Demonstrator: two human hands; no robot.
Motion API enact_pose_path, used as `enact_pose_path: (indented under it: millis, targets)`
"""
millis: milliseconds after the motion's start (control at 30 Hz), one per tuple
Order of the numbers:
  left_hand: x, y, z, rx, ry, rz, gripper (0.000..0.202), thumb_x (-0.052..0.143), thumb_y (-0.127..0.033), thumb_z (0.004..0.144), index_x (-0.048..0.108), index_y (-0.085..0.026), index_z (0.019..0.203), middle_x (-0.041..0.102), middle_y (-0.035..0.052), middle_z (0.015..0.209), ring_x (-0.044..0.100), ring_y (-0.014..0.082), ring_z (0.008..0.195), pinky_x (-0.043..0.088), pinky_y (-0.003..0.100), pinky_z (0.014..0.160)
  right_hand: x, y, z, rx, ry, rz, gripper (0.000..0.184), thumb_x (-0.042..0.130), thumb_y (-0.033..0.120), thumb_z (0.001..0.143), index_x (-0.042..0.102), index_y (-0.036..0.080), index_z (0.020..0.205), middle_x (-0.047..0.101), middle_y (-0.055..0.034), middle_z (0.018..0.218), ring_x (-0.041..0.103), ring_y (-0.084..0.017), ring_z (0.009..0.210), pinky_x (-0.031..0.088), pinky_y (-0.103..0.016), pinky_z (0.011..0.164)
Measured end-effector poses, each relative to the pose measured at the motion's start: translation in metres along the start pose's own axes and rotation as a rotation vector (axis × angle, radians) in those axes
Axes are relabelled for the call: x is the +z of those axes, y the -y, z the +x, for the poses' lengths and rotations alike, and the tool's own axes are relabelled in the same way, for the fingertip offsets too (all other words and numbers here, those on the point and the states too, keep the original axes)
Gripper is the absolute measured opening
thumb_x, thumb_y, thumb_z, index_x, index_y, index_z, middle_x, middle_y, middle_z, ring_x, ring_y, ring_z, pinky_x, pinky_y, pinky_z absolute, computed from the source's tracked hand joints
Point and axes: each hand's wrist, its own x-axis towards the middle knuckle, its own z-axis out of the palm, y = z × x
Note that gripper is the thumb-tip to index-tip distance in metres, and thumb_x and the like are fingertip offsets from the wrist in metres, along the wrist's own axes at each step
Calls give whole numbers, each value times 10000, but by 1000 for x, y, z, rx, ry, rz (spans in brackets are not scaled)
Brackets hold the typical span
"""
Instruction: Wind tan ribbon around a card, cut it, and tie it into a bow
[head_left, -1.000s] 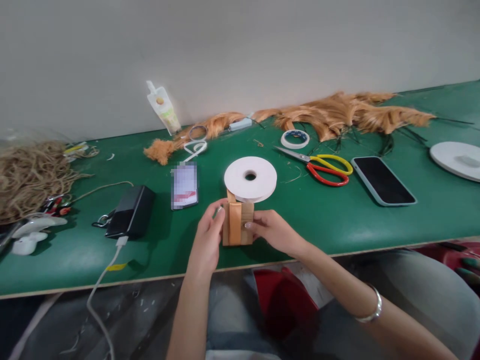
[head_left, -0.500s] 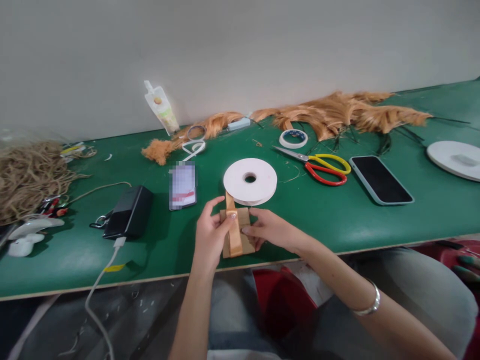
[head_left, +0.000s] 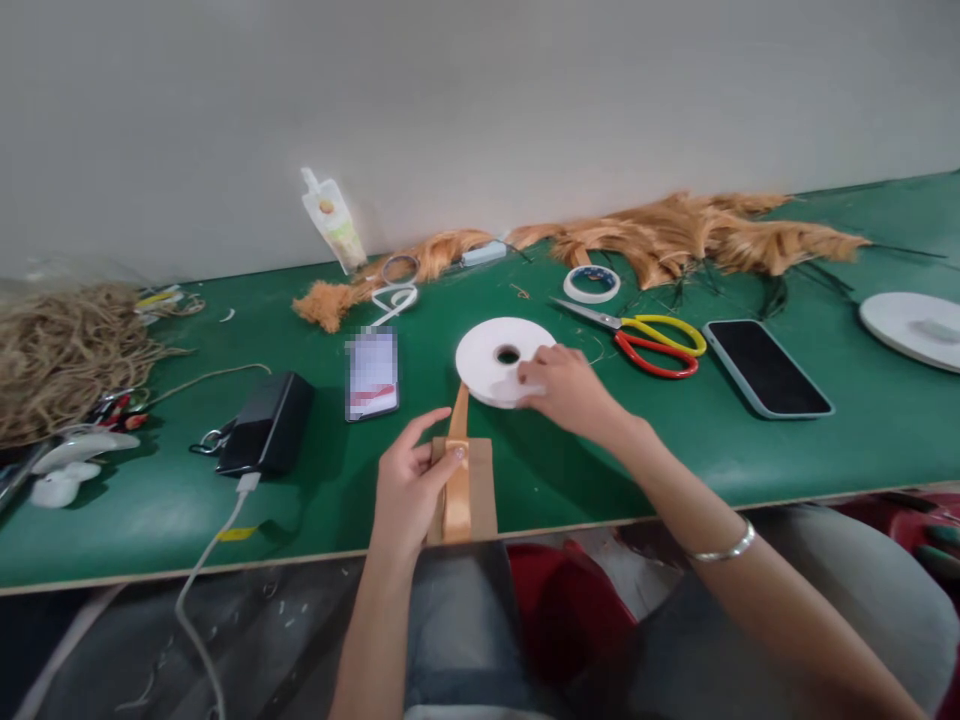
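**Left hand [head_left: 409, 485] grips card [head_left: 484, 490]; right hand [head_left: 574, 390] on roll [head_left: 495, 355].**

The left hand clamps the brown card, thumb pressed on the orange ribbon [head_left: 457, 500] that lies lengthwise along the card's face. The card stands near and in front of the roll, at the edge of the table [head_left: 675, 440]. The ribbon runs from the card up to the roll's near rim. The right hand lies on the roll's right side, fingers curled over the top face. The hand hides the rim, so a firm grasp cannot be confirmed. The roll lies flat on the table. Scissors [head_left: 645, 340] lie just right of the roll, and a dark phone [head_left: 765, 365] lies further right.
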Motion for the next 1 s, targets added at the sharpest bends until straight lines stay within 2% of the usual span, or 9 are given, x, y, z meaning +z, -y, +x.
enact_pose_path:
  millis: [100,167,233,400,467,567,733,900,1000]
  targets:
    - [-4,-3,-7,-23,18,-12,622,751,-293,591,576,-159,1173,691,10,633,618,142,537,467,203,502,-12,-27,-6,360,-218,-149,223,456,63,772,634,118,894,592,-145,882,531,-267,854,366,-382,745]
    - [-3,-4,-11,-35,23,-27,603,747,-288,594,584,-165,1161,694,14,642,619,141,537,469,202,494,-18,-32,-13,377,-275,-80,220,462,79,771,625,117,914,598,-126,838,538,-260,823,392,-374,728]
    - [1,-5,-13,-35,20,-40,578,745,-284,601,593,-169,1146,694,18,646,619,142,541,470,203,493,-21,-20,-22,237,-257,63,219,472,90,780,619,125,940,608,-108,840,548,-233,798,429,-359,723]
    - [10,-4,-15,1,-9,-70,520,755,-304,605,618,-162,1087,674,10,635,626,149,592,474,217,550,-9,43,-51,-385,-253,194,254,446,80,816,605,144,1003,601,-121,1038,526,-220,982,466,-369,854]
    - [11,-2,-14,-1,-17,-77,506,759,-311,605,622,-161,1068,669,8,638,626,151,609,477,226,577,1,59,-61,-496,-350,231,245,404,85,850,612,144,966,635,-103,989,547,-196,960,461,-366,900]
    - [10,2,-11,-55,30,-123,476,771,-283,590,624,-158,1026,708,43,764,641,159,678,484,234,626,12,64,-70,-515,-472,314,204,432,117,876,616,166,950,681,-68,951,593,-165,905,465,-348,916]
    - [12,11,-2,-169,135,-289,462,774,-260,576,600,-143,988,716,74,842,655,173,780,500,255,715,18,59,-72,-378,-379,602,185,447,142,885,631,153,906,696,-79,870,625,-155,820,505,-303,784]
    - [12,24,2,-105,88,-167,524,604,-516,743,580,-166,1131,678,78,961,634,165,774,488,235,621,15,57,-67,95,-56,862,172,520,244,852,642,145,784,675,-41,749,600,-140,691,476,-244,641]
    - [12,27,2,-55,76,-103,617,506,-606,776,521,-198,1238,661,76,982,628,173,799,470,222,601,14,56,-62,267,81,1028,135,546,224,806,646,136,824,679,-33,771,610,-163,748,481,-253,660]
